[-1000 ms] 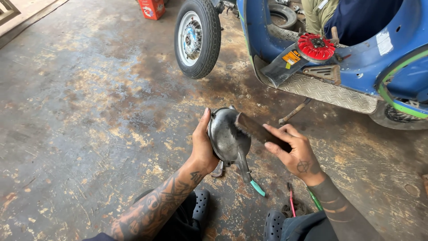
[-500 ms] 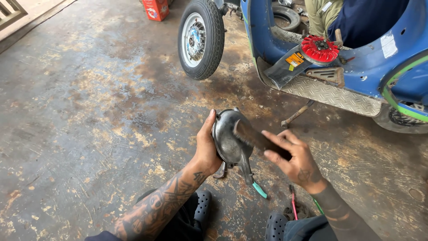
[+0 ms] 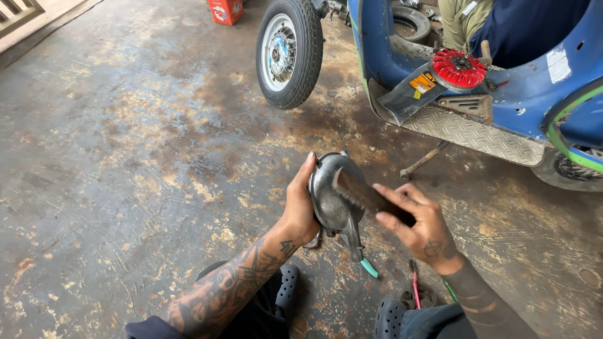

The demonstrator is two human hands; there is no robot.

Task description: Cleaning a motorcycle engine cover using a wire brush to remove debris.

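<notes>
Blue scooter (image 3: 502, 94) sitting propped on stained concrete floor (image 3: 125, 157), front wheel (image 3: 289, 51) hanging just clear. Red fan disc (image 3: 458, 68) lying on footboard. Left hand (image 3: 300, 210) clamping round grey metal cover (image 3: 333, 198) above floor, between knees. Right hand (image 3: 418, 220) gripping dark brush (image 3: 367, 196), possibly wire-bristled, bristles pressing against cover.

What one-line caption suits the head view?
Left hand steadies a grey metal cover while the right hand presses a dark brush against it.
</notes>
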